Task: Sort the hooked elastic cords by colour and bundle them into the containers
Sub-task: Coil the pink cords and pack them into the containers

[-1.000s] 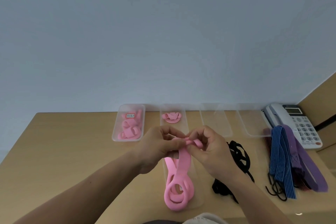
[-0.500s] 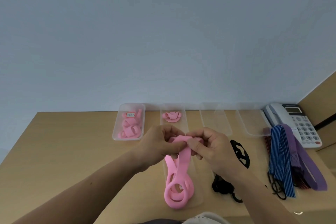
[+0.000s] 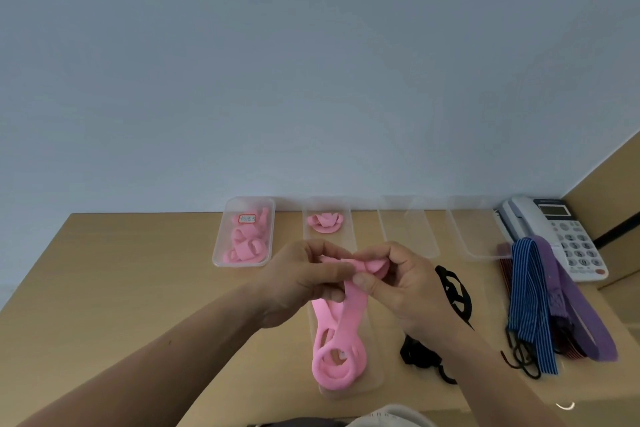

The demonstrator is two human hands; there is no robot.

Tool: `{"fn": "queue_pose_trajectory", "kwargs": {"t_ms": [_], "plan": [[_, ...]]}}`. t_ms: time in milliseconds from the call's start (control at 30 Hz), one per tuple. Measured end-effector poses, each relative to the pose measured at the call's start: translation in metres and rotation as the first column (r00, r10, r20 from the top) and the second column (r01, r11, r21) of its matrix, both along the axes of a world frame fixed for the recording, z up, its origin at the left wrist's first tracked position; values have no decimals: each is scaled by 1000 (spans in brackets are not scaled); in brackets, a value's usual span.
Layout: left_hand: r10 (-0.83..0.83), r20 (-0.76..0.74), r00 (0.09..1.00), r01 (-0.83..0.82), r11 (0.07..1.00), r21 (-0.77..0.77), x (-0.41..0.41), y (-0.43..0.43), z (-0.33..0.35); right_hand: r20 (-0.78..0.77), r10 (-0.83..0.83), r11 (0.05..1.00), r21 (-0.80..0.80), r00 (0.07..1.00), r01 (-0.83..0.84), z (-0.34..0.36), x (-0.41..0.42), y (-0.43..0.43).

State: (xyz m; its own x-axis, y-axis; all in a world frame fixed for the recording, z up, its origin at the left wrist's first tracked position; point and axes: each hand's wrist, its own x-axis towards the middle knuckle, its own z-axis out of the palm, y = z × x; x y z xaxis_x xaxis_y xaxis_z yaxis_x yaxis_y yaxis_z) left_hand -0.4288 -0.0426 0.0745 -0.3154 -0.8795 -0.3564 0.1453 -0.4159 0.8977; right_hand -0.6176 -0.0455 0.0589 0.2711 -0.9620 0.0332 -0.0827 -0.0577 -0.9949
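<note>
Two bare hands, left hand (image 3: 304, 282) and right hand (image 3: 407, 282), on forearms bare all the way to the bottom edge of the view. On the right thumb, a short plain nail (image 3: 360, 278). On the left forearm (image 3: 156, 367), a small dark speck (image 3: 169, 342). At the bottom edge, a fold of pale grey-white cloth (image 3: 384, 417) beside a strip of darker cloth (image 3: 298, 422), too blurred to name the garment.

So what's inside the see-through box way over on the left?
Rolled-up pink cords fill the box, and a small red-edged label shows too. How many cords there are, or what lies beneath them, is covered.
</note>
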Motion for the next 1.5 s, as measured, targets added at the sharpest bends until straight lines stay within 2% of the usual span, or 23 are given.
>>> {"fn": "queue_pose_trajectory", "kwargs": {"t_ms": [167,267,367,500,667,767,1033,1133,1300,1500], "plan": [[67,63,996,-58,990,-125,-2,1,-1,37,12,997,79,999,-14,0,0,-2],[122,142,982,-82,962,-259,-3,2,-1,80,36,991,127,996,-46,4,-2,-3],[156,220,963,-59,917,-394,-6,2,-3,66,12,992,125,998,-20,10,0,-5],[177,277,944,-16,867,-498,-8,2,-6,90,11,991,134,996,-23,10,1,-10],[93,293,952,29,921,-388,0,1,-5,148,33,988,143,988,-55,8,-2,-11],[46,265,963,46,942,-333,1,0,-3,120,56,988,134,991,-72,5,-3,-10],[9,76,997,9,975,-221,-3,0,0,66,25,996,80,998,-30,3,-4,-9],[35,96,995,-10,971,-240,-3,-1,-4,41,27,997,70,999,-30,3,-3,-7],[60,152,987,-5,943,-334,-4,-3,-7,121,42,987,146,992,-60,10,-5,-8],[103,269,958,7,926,-378,-5,-4,-12,50,12,986,164,999,-20,11,-2,-10]]}}
